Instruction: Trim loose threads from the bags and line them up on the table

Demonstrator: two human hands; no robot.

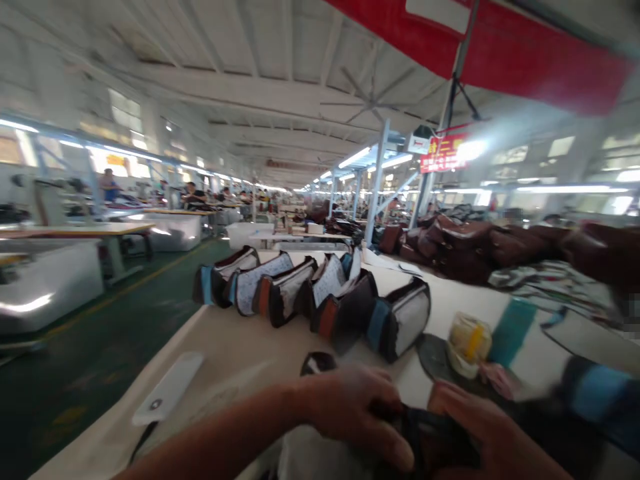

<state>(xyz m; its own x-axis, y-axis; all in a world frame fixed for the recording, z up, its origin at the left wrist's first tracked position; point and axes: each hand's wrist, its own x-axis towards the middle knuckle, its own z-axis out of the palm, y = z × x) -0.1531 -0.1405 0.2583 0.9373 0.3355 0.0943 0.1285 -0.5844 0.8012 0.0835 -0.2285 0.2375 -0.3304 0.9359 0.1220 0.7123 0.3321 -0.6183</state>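
Observation:
Near the bottom of the head view, my left hand (353, 410) is closed with its thumb and fingers on the dark edge of an unfinished bag (425, 433). My right hand (477, 423) grips the same dark edge from the other side. The bag's pale lining (320, 453) shows below my left hand; its lower part is cut off by the frame. Beyond my hands stands a row of several similar dark bag pieces (345, 313) with blue or brown bands and whitish linings.
On the pale worktable (220, 347) lies a white elongated device with a cord (170, 387). To the right are a jar with yellowish contents (469, 343), a teal piece (513, 330) and pink cloth (497, 380). Brown bags (465, 243) are piled behind. Distant people sit at benches.

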